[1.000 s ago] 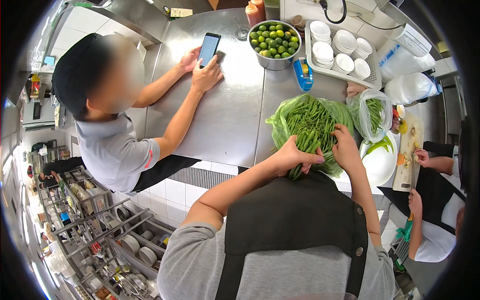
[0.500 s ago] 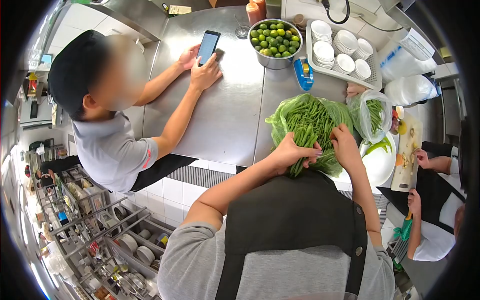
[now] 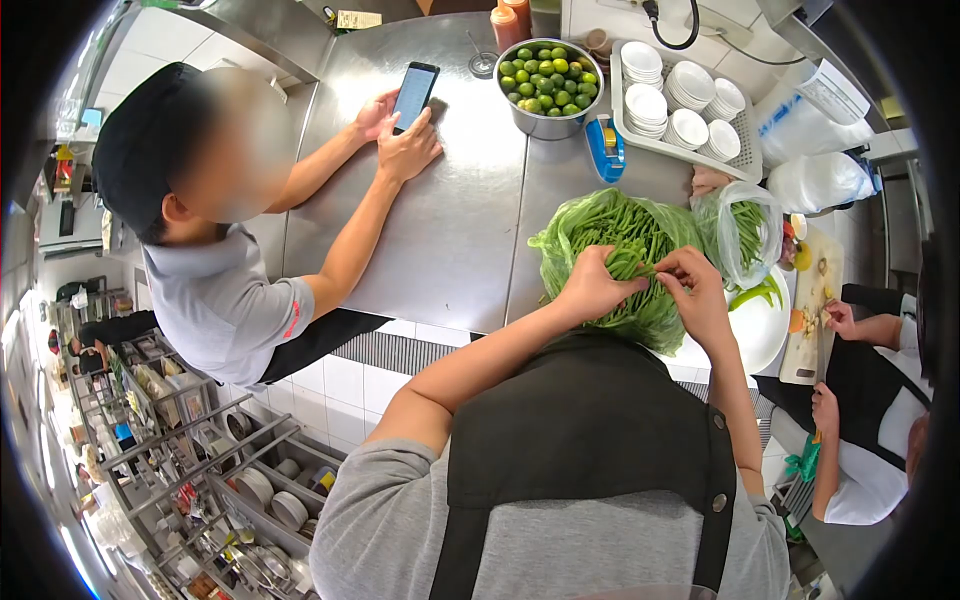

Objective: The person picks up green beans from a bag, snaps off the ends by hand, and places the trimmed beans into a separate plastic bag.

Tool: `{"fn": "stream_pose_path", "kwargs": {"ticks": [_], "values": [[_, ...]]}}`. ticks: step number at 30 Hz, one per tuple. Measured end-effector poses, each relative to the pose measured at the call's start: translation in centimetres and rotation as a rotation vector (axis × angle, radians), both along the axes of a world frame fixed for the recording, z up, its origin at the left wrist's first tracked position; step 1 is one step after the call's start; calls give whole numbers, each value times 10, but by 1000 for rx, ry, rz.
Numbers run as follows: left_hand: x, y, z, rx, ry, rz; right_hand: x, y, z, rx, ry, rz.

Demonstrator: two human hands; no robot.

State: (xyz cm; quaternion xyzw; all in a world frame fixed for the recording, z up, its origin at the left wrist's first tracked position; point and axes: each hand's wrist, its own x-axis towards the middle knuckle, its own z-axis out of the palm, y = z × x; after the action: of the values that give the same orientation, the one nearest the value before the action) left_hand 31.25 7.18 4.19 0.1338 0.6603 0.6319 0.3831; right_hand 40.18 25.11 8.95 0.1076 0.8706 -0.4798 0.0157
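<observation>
Green beans (image 3: pixel 625 222) fill an open, see-through green plastic bag (image 3: pixel 556 262) on the steel table in front of me. My left hand (image 3: pixel 597 286) is closed around a small bunch of them, above the bag's near side. Beside it, my right hand (image 3: pixel 697 290) pinches the tip of a green bean that sticks out of the bunch. A second clear bag (image 3: pixel 742 235) with more green beans stands just right of the first. Under it is a white plate (image 3: pixel 757 325) with long green peppers (image 3: pixel 765 290).
A metal bowl of limes (image 3: pixel 548 85), a blue tape dispenser (image 3: pixel 606 150) and a tray of stacked white dishes (image 3: pixel 745 150) stand beyond the bags. At left a person leans on the table with a phone (image 3: pixel 415 95). Another person works with a knife at a cutting board (image 3: pixel 805 350).
My left hand has raised the bunch of beans and turned it toward my right hand. The right hand has come in from the bag's right side to the bunch.
</observation>
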Motion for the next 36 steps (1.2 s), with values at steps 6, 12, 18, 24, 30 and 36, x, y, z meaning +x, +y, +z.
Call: {"fn": "stream_pose_path", "kwargs": {"ticks": [6, 12, 18, 24, 30, 36], "values": [[-2, -1, -10, -35, 155, 74, -2, 1, -16, 97, -62, 35], [-7, -10, 9, -86, 293, 18, -10, 11, -61, 334, 181, -73], [-15, -18, -3, -160, 185, 83, -22, 11, -60, 326, 127, -107], [-20, -22, -11, -143, 100, 147, -22, 13, -60, 248, 33, -177], [-33, -22, -21, -185, 165, 167, -14, 21, -49, 33, -8, -107], [-33, -18, -21, -213, 237, 127, -20, 24, -38, 190, 35, 64]]}}
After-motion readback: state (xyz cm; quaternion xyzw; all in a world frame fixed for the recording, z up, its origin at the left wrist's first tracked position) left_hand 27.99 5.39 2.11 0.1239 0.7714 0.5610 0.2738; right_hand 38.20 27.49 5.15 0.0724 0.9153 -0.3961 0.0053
